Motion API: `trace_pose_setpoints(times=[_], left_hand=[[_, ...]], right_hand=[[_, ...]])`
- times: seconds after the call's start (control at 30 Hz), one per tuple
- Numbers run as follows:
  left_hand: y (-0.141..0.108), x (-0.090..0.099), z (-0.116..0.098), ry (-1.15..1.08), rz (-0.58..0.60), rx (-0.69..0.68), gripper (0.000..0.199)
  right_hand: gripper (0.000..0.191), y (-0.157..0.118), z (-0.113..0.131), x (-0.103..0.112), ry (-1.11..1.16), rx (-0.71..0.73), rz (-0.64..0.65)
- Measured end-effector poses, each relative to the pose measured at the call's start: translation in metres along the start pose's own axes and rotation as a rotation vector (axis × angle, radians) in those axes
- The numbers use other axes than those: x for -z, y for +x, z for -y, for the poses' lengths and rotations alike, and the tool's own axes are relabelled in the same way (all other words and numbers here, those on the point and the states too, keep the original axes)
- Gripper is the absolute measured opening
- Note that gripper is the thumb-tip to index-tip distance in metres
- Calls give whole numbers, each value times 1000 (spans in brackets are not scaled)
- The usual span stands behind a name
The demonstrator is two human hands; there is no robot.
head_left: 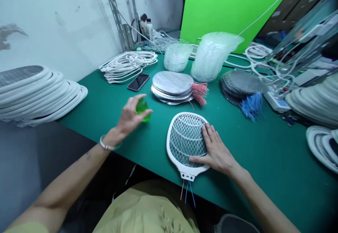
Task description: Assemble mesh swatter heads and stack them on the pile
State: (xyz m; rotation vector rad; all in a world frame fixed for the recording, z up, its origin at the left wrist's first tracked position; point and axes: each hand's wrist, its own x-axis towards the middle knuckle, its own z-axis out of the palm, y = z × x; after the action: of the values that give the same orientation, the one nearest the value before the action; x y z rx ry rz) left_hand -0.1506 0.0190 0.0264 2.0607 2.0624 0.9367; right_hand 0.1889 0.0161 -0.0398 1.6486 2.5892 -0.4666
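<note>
A white electric mosquito swatter head (188,139) with metal mesh lies flat on the green table, one red and two blue wires hanging from its neck past the front edge. My right hand (217,152) rests on its right side, fingers stretched over the mesh and rim. My left hand (132,114) is raised to the left of the swatter head, thumb and fingers around a green translucent object (143,109), blurred, its exact kind unclear. Behind them sits a stack of silver mesh sheets (172,83) with red wires.
Dark mesh sheets (241,81) with blue wires lie at the right. Clear plastic piles (212,55) stand at the back. A phone (138,82) lies beside stacked white frames (128,64). Stacked swatter heads (39,92) are at far left, more white frames (320,97) at far right.
</note>
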Motion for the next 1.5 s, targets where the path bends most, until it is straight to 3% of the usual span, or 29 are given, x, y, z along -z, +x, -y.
trace_pose_setpoints(times=[0.1,0.17,0.23,0.33,0.43,0.57,0.63,0.7,0.8,0.9,1.0,1.1,1.2,1.27,1.33,1.5], left_hand=[[-43,3,-55,-372,213,-410,62],[-66,-1,-83,-465,320,-533,58],[-79,-9,-96,-445,425,-579,53],[-81,-17,-92,-425,508,-537,50],[-76,-17,-81,-470,377,-431,52],[-72,-11,-73,-419,448,-472,42],[-69,-10,-68,-430,366,-448,43],[-65,-13,-61,-430,285,-419,44],[-51,-23,-50,-407,299,-384,45],[-28,-36,-43,-447,197,-332,51],[-1,-49,-44,-457,189,-320,50],[23,-63,-49,-516,124,-275,51],[41,-78,-57,-551,198,-258,50],[50,-90,-62,-566,185,-260,51],[58,-100,-68,-594,148,-294,53],[74,-124,-95,-645,214,-386,50]], right_hand=[[132,0,0,-1,2,15,-5],[132,1,1,-1,2,17,-7],[130,1,3,1,-3,10,-2],[130,0,6,4,-3,-4,21],[133,0,7,5,10,-12,26],[135,-1,6,3,23,-12,13],[135,-1,6,3,32,-21,13],[136,0,6,4,41,-30,28],[137,0,7,6,47,-44,58],[136,-1,9,9,50,-57,70],[136,-2,11,12,67,-69,86],[137,-2,11,15,73,-86,111],[138,-1,11,16,74,-88,114],[137,0,10,15,86,-82,108],[138,0,10,14,101,-78,103],[139,-1,9,11,124,-57,85]])
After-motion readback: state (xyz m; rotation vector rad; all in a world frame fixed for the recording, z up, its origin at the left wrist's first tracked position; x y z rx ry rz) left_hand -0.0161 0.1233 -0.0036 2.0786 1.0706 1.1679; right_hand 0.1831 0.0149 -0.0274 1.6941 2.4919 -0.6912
